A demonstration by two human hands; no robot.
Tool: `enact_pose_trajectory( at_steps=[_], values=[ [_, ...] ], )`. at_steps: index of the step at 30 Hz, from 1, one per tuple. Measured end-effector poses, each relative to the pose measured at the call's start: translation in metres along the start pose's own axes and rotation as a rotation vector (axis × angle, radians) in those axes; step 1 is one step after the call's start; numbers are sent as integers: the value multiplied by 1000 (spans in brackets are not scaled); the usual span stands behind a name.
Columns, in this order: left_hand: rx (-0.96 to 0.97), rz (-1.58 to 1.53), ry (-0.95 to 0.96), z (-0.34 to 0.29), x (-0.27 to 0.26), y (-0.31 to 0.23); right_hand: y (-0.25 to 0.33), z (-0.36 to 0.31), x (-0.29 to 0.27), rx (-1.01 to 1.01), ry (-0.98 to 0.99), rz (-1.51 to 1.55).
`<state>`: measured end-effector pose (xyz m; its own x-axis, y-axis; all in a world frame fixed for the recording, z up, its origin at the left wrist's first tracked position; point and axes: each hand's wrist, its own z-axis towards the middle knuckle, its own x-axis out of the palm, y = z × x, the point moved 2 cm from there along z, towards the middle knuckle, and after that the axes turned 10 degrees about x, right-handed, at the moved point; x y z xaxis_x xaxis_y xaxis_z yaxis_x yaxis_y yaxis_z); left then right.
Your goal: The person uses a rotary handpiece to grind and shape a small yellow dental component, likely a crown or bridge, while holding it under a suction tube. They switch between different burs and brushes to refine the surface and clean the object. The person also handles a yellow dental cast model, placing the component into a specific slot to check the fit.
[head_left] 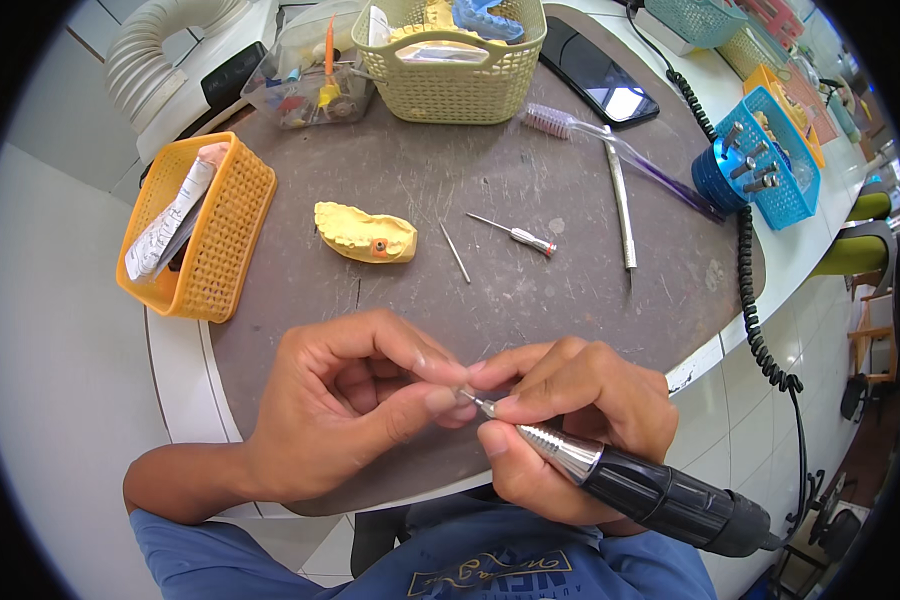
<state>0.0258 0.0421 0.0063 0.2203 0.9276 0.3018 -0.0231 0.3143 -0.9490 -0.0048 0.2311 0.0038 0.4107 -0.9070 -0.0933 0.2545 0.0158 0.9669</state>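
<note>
My left hand point(345, 405) is closed near the front of the bench, thumb and fingertips pinching a tiny piece whose kind I cannot make out. My right hand point(595, 395) grips a black and silver dental handpiece point(660, 500), its thin tip pointing up-left and meeting the fingertips of my left hand. Beyond my hands lies a yellow plaster dental model point(360, 232), with a reddish-brown patch around a small metal round. To its right are a thin metal pin point(455, 252) and a small screwdriver point(515, 235).
A slim metal knife point(620, 205), a purple toothbrush point(635, 160) and a phone point(595, 75) lie at right. A blue bur stand point(722, 178) is by the coiled cord point(747, 270). Baskets stand around: orange point(232, 235), green point(450, 90), blue point(795, 190). A hose point(135, 65) is back left.
</note>
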Motion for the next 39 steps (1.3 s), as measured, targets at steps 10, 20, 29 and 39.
enact_pose_trajectory(
  at_steps=[10,20,29,39],
  values=[
    [-35,15,-64,1,7,-3,-6,2,4,-100,-104,36],
    [3,12,3,-1,1,-1,-4,1,4,-82,-121,33],
    [3,36,-13,-2,-1,0,-6,2,4,-181,-86,-46],
    [-52,-16,-34,-2,-1,-3,-4,1,6,-130,-114,-11]
  ],
)
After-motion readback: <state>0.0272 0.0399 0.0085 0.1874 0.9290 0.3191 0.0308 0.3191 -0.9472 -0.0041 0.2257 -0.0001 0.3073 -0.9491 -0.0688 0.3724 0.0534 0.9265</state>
